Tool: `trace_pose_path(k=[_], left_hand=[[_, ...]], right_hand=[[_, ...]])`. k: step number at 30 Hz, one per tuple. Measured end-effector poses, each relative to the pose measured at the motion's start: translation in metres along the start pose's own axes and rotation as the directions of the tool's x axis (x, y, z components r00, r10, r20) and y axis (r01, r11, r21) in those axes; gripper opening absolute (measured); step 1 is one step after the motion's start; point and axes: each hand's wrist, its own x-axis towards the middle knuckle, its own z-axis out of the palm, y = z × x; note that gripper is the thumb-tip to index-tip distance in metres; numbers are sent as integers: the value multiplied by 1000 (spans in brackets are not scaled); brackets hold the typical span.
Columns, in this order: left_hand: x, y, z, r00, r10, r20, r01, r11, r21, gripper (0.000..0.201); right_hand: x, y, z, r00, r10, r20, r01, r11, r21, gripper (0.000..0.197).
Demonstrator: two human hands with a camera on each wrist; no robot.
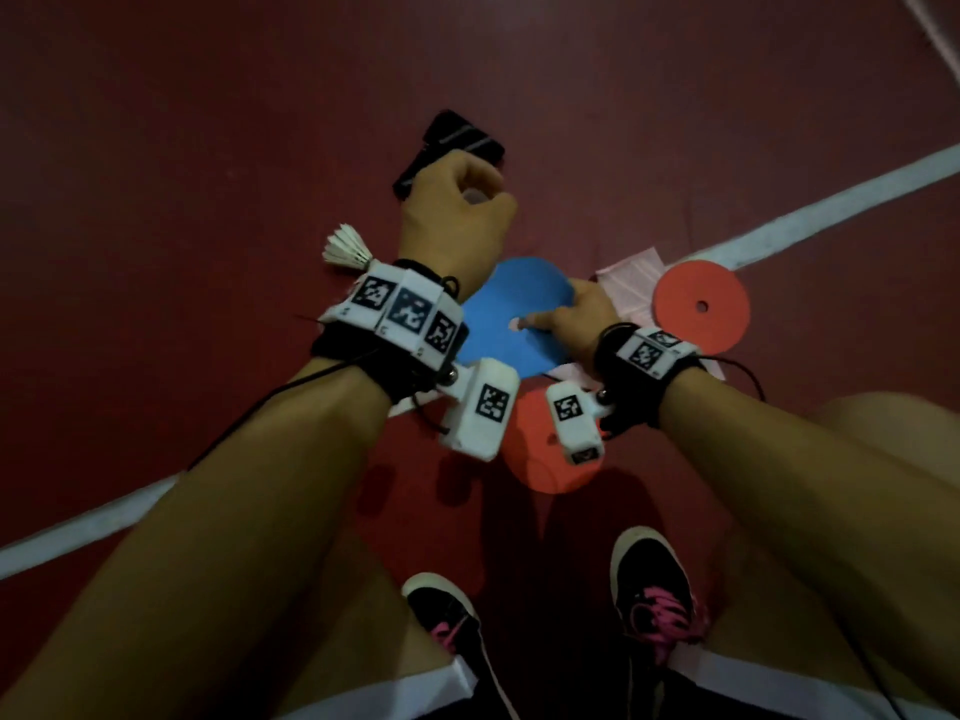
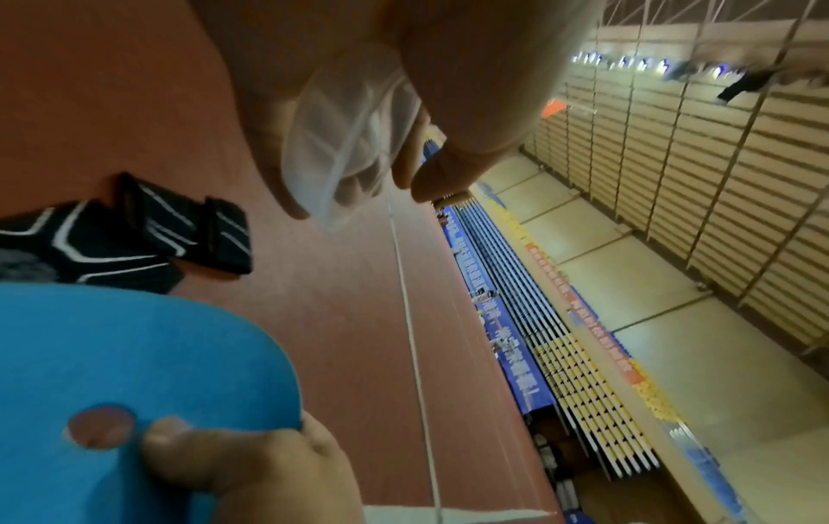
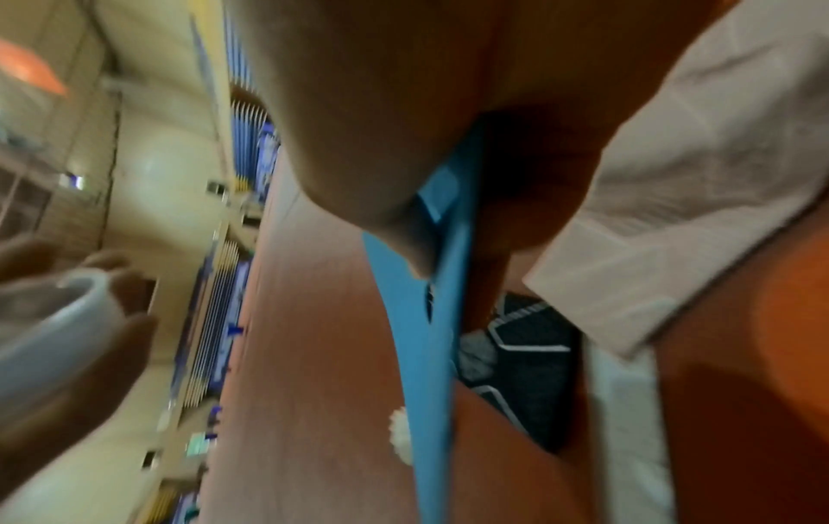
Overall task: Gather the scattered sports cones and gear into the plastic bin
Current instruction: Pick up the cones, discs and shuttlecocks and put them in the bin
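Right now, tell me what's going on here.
A person is crouched on a red court floor, collecting gear. The right hand pinches the edge of a blue disc marker, thumb on top near its centre hole. The left hand is curled round a white shuttlecock. Another shuttlecock, two orange discs, a black strapped brace and a pale cloth lie on the floor. No bin is in view.

floor (image 1: 208,148) left: open | ahead: black strap (image 1: 457,142) | right: orange disc (image 1: 701,306)
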Motion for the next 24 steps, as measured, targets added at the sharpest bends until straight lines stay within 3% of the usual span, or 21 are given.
trace_pose_path(k=[3, 7, 12, 18, 20, 22, 23, 24], left_hand=[[-10, 38, -15, 997, -51, -55, 46, 995, -88, 9], [-65, 104, -44, 969, -233, 79, 240, 967, -87, 23], [-108, 255, -103, 894, -419, 160, 447, 858, -252, 21], [-148, 450, -155, 922, -306, 239, 371, 876, -309, 12], [-172, 517, -170, 900, -258, 351, 370, 879, -302, 8], [-176, 544, -172, 869, -252, 426, 392, 875, -283, 14], [-196, 577, -173, 839, -231, 493, 399, 876, -269, 18], [-200, 590, -173, 827, -245, 505, 427, 859, -282, 20]], right_hand=[[-34, -51, -31, 995, -3, -102, 6, 1000, 29, 38], [-116, -132, -88, 967, -44, -252, 28, 997, -68, 31], [-247, -240, -150, 944, -67, -322, 42, 996, -83, 18], [-406, -364, -220, 926, -110, -362, 85, 993, -84, 20], [-471, -397, -250, 878, -108, -467, 98, 994, -45, 23], [-500, -409, -265, 856, -114, -504, 120, 993, -20, 27], [-543, -412, -282, 804, -99, -586, 142, 990, 28, 28], [-559, -416, -287, 791, -78, -607, 155, 985, 76, 29]])
